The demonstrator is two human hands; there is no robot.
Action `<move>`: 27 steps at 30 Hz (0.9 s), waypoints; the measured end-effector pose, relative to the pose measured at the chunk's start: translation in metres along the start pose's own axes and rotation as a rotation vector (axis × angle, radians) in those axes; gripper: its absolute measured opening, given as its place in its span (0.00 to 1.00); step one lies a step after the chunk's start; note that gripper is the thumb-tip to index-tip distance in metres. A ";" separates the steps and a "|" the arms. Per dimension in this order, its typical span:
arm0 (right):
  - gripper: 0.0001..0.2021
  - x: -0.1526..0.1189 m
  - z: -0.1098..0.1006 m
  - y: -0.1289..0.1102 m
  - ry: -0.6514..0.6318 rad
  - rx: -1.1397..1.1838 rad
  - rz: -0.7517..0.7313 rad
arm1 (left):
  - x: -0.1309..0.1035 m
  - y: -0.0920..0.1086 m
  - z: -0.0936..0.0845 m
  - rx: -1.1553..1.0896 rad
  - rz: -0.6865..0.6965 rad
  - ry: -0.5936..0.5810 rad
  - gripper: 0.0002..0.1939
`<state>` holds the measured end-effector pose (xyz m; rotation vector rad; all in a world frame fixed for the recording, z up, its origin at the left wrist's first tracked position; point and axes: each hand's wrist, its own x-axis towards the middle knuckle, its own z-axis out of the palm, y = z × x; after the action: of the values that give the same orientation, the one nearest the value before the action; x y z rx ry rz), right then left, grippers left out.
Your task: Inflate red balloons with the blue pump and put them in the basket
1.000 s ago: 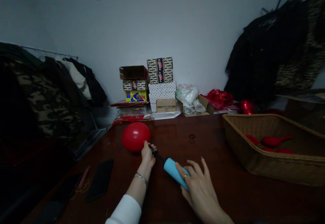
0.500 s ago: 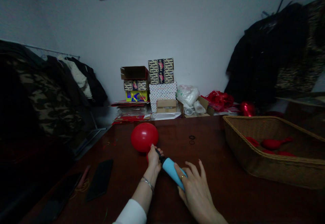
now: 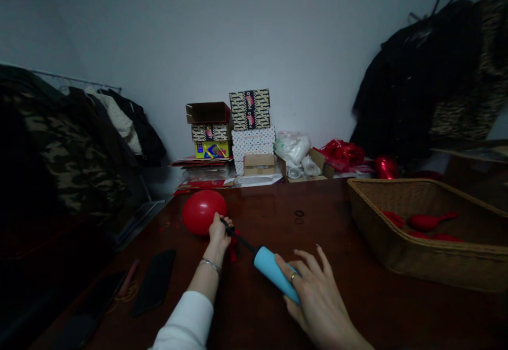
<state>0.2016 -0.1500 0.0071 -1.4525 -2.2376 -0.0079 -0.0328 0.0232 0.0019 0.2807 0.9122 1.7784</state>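
A blue hand pump (image 3: 274,272) with a black rod lies slantwise between my hands, its rod drawn out. My left hand (image 3: 219,233) is closed round the black nozzle end and the neck of a round, inflated red balloon (image 3: 201,211). Around the blue barrel, the thumb and palm of my right hand (image 3: 317,292) hold it, with the other fingers partly spread. Red limp material (image 3: 233,249) shows just behind my left hand on the dark brown table (image 3: 257,318). My fingertips hide the balloon's mouth.
On the right stands a wicker basket (image 3: 432,266) with several red balloons. Two dark rings (image 3: 299,213) lie mid-table. Flat dark objects (image 3: 154,281) lie at the left. Stacked boxes (image 3: 253,152) and plastic bags (image 3: 292,147) stand behind the table.
My left hand has moved left with the balloon, while my right hand and the barrel have shifted slightly right and down. More of the black rod shows between them.
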 end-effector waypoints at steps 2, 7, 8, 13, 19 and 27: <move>0.32 0.000 0.000 0.001 0.010 -0.007 0.008 | -0.001 0.002 0.002 -0.011 0.000 -0.006 0.15; 0.31 0.002 0.004 -0.002 0.032 -0.059 0.018 | -0.007 -0.006 0.002 -0.022 0.001 -0.023 0.15; 0.31 0.003 0.005 -0.003 0.034 -0.072 0.023 | -0.009 -0.010 0.002 -0.018 0.000 -0.032 0.15; 0.31 0.006 0.013 -0.008 0.025 -0.123 0.047 | -0.026 -0.035 0.003 0.024 0.006 -0.050 0.14; 0.30 0.010 0.022 -0.008 0.034 -0.143 0.078 | -0.051 -0.064 0.007 0.032 -0.069 -0.066 0.17; 0.30 0.011 0.026 -0.008 0.046 -0.138 0.071 | -0.054 -0.065 0.006 0.053 -0.072 -0.060 0.15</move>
<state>0.1817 -0.1376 -0.0104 -1.5858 -2.1844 -0.1741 0.0385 -0.0126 -0.0263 0.3296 0.9167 1.6731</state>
